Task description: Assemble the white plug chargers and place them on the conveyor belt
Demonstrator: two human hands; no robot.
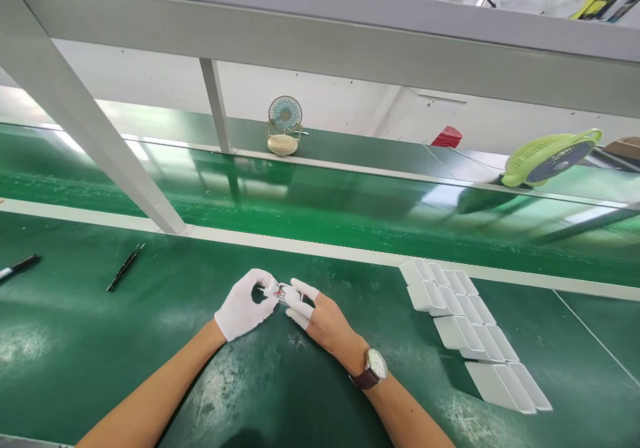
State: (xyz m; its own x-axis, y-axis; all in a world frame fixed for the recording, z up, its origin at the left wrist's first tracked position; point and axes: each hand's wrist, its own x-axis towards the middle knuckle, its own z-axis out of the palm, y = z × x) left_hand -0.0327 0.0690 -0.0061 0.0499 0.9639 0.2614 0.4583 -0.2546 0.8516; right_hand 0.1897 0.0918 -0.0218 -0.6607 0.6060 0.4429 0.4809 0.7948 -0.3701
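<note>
Between the fingers of the gloved left hand (245, 308), pinching one end, and of the right hand (327, 325), closed around the other, sits a small white plastic housing (291, 295) with exposed thin wires (279, 293); a hard twist or pull could loosen one. Left of these fingers a slim black tool (125, 267) lies on the desk (170, 301), a metal post (115, 155) stands beyond, and to their right rows of white trays (453, 333) could block a sideways reach.
</note>
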